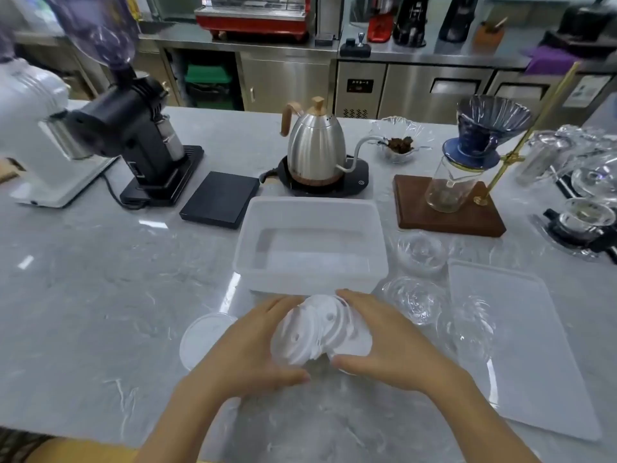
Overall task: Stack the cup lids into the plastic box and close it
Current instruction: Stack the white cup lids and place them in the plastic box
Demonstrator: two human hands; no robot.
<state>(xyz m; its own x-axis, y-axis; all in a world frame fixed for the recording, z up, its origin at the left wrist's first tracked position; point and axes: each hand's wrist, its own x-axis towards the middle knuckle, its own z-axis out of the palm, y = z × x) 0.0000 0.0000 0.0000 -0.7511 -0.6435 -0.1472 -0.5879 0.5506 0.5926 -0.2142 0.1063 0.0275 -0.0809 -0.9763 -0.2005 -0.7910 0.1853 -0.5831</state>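
A loose stack of white cup lids [317,329] lies on the grey marble counter just in front of the translucent plastic box [243,248]. My left hand [247,349] cups the stack from the left and my right hand [397,349] from the right, fingers curled round the lids. The box stands open with nothing in it. Its flat lid [534,355] lies on the counter at the right. One more white cup lid [200,339] rests flat beside my left hand. Three clear domed lids [422,252] [414,299] [467,329] sit between the box and its lid.
Behind the box stand a black scale [220,198], a steel gooseneck kettle [315,152] on its base and a pour-over stand [450,205] with a blue dripper. A black grinder [140,135] and a white machine [40,142] stand at far left. Glassware [584,182] crowds the right edge.
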